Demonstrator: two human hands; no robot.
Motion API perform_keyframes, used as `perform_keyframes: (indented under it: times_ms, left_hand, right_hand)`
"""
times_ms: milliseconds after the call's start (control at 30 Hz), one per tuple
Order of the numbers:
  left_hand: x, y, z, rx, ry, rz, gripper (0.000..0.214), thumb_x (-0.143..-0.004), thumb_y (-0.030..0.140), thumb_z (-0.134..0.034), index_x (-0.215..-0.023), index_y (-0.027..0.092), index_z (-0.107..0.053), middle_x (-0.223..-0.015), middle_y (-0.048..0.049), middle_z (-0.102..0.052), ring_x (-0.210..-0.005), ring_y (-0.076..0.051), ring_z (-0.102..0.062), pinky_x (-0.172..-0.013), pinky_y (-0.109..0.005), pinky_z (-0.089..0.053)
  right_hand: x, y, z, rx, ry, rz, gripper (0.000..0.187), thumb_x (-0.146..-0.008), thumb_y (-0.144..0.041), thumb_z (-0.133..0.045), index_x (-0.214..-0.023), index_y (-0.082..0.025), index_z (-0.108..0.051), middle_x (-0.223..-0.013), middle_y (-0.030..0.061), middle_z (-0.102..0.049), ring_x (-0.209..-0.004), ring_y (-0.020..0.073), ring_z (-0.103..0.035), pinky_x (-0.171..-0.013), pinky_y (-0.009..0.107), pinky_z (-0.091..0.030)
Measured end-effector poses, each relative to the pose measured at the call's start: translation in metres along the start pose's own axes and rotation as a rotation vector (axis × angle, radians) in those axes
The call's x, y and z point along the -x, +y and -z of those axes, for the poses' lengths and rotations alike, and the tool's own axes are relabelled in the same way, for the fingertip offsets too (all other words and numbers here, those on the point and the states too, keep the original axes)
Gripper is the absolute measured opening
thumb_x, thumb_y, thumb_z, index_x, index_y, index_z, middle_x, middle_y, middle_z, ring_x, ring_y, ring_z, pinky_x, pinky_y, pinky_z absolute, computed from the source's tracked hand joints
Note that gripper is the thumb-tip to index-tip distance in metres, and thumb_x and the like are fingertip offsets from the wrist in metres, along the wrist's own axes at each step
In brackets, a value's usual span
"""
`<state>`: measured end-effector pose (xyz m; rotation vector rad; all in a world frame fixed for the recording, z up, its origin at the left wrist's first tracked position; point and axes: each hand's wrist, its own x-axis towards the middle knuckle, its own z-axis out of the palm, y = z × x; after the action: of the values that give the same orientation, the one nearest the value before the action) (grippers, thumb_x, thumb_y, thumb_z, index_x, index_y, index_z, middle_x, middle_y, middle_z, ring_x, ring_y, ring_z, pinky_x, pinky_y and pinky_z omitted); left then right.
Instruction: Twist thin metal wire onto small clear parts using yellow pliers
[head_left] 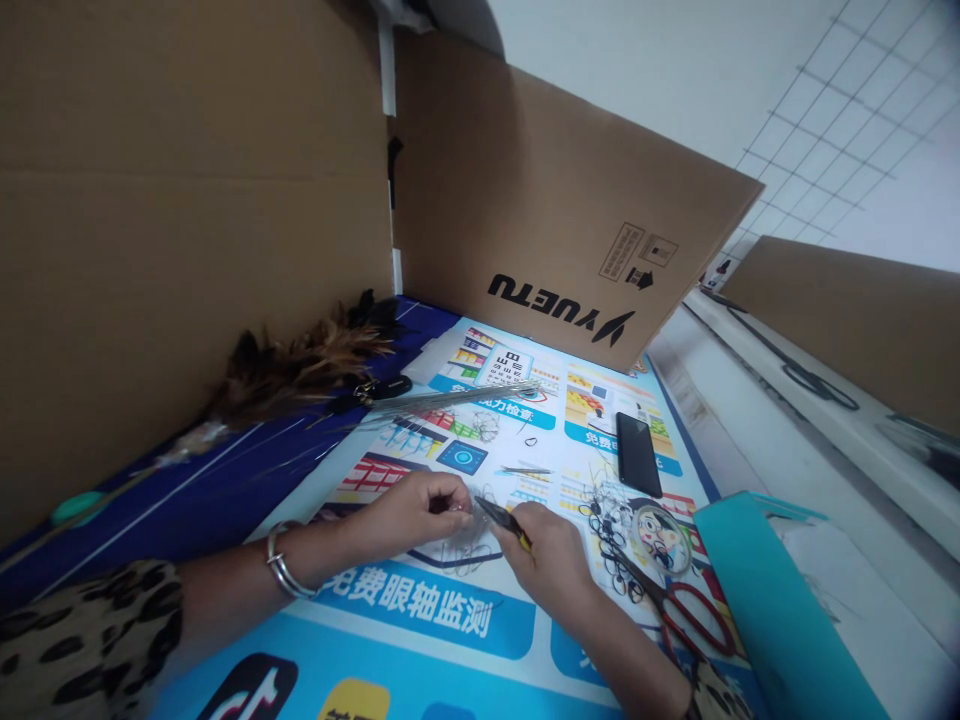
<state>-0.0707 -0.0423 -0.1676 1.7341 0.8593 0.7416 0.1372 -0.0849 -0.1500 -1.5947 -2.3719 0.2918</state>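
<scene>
My left hand [420, 510] is closed in a pinch on a thin piece of wire [461, 515] just above the printed poster [420, 610]. My right hand [551, 560] grips small pliers [499, 517] with yellow and black handles, whose tip points left at the wire by my left fingertips. Loose bent wires [469, 550] lie under and between both hands. A silver bangle [281, 565] sits on my left wrist.
A bundle of straight wires [457, 398] and a feather duster [300, 370] lie further back. A black phone [637, 453], small wire rings [615, 545], red scissors [694, 610] and a teal folder [780, 610] lie to the right. Cardboard walls [187, 230] stand at left and behind.
</scene>
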Motion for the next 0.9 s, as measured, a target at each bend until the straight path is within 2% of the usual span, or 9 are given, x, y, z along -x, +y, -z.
perform_keyframes:
  times_ms: [333, 567, 900]
  left_hand:
    - [-0.0006, 0.0006, 0.0008, -0.079, 0.044, -0.018, 0.012, -0.075, 0.024, -0.052, -0.067, 0.014, -0.051, -0.062, 0.0028, -0.047, -0.059, -0.010, -0.043, -0.053, -0.018, -0.034]
    - [0.0002, 0.0048, 0.0025, -0.105, 0.002, -0.027, 0.006, -0.074, 0.019, -0.049, -0.070, 0.015, -0.051, -0.064, 0.0024, -0.046, -0.061, -0.011, -0.043, -0.056, -0.019, -0.035]
    - [-0.0007, 0.0030, 0.0017, -0.106, 0.037, -0.046, 0.005, -0.073, 0.016, -0.050, -0.069, 0.016, -0.047, -0.066, 0.0033, -0.045, -0.062, -0.011, -0.042, -0.056, -0.020, -0.034]
  right_hand:
    - [0.0004, -0.0029, 0.0028, -0.015, -0.019, -0.040, 0.028, -0.088, -0.042, -0.038, -0.076, -0.019, -0.050, -0.073, 0.0003, -0.054, -0.065, 0.0114, -0.049, -0.052, 0.021, -0.025]
    - [0.0011, -0.0043, 0.0033, -0.008, -0.009, -0.047, 0.028, -0.088, -0.041, -0.038, -0.077, -0.019, -0.049, -0.073, 0.0001, -0.054, -0.063, 0.0108, -0.048, -0.051, 0.021, -0.023]
    - [0.0008, -0.0052, 0.0031, -0.008, -0.001, -0.046, 0.028, -0.088, -0.041, -0.038, -0.075, -0.019, -0.049, -0.072, 0.0004, -0.054, -0.063, 0.0115, -0.048, -0.051, 0.021, -0.024]
